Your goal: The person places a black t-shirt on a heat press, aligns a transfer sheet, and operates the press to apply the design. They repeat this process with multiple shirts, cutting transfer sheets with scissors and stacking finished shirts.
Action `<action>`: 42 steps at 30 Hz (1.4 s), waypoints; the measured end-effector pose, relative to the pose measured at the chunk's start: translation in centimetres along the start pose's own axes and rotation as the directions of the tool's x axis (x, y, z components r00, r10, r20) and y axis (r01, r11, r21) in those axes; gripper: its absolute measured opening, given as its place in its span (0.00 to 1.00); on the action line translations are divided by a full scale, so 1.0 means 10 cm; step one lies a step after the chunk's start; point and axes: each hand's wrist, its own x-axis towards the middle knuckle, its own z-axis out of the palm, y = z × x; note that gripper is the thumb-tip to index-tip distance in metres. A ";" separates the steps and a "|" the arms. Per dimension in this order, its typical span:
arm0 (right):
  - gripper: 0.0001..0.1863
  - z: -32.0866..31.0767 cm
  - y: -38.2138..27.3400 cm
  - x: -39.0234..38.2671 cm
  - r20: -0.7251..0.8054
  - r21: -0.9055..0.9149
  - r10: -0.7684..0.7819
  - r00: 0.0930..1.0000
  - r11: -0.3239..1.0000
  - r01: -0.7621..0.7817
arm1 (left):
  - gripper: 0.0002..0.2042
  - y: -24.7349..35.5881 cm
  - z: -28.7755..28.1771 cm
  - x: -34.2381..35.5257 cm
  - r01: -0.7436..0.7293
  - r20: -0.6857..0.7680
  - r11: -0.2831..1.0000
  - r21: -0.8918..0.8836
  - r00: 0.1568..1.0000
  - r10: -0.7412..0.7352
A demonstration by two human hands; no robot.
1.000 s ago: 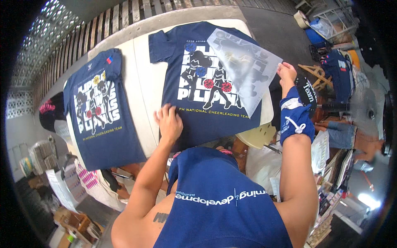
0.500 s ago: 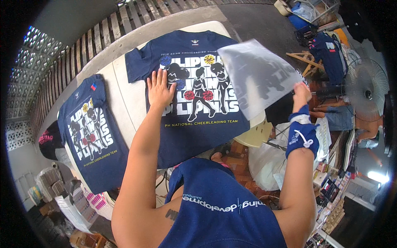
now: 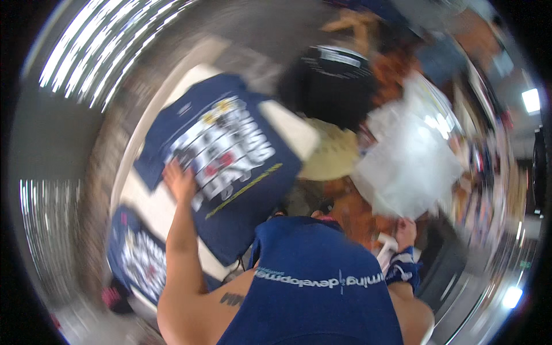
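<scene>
A navy T-shirt [image 3: 253, 190] printed with white lettering, cheerleader figures and a yellow line lies on a pale table [image 3: 296, 129]. My left hand [image 3: 181, 181] rests flat on its left side, beside the print, with fingers stretched out. Low at the right, my right hand [image 3: 406, 231] is closed at the lower edge of a translucent plastic sheet [image 3: 411, 167]. Motion blurs the sheet, and its outline merges with the whitish plastic behind it. A second printed navy T-shirt [image 3: 123, 236] lies on the table's near left end.
Beyond the table's right end are a black shirt [image 3: 330, 86] and a pale yellow seat [image 3: 330, 152]. A black box-like object [image 3: 440, 261] stands right of my right hand. Blurred shelves of goods [image 3: 489, 167] line the right side, above brown floor tiles [image 3: 351, 201].
My view has swung right. My right hand has moved away from the table and down toward my right side with the plastic sheet. My left hand stays on the T-shirt.
</scene>
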 end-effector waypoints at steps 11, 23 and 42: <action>0.09 0.00 2.59 -1.50 -0.131 0.956 0.794 0.594 0.259 -0.135 | 0.29 2.68 -0.13 -0.23 -0.580 -0.107 0.742 -0.335 0.806 0.582; 0.09 -0.55 2.83 -1.27 -0.230 -0.385 0.641 0.733 0.632 -0.673 | 0.24 4.64 -0.35 -2.09 -0.723 0.350 0.444 -0.529 0.291 0.890; 0.27 -0.63 2.44 -1.27 -0.370 0.902 0.641 0.673 0.073 0.426 | 0.29 7.39 0.42 -4.41 -0.403 0.487 0.313 -0.860 -0.461 0.742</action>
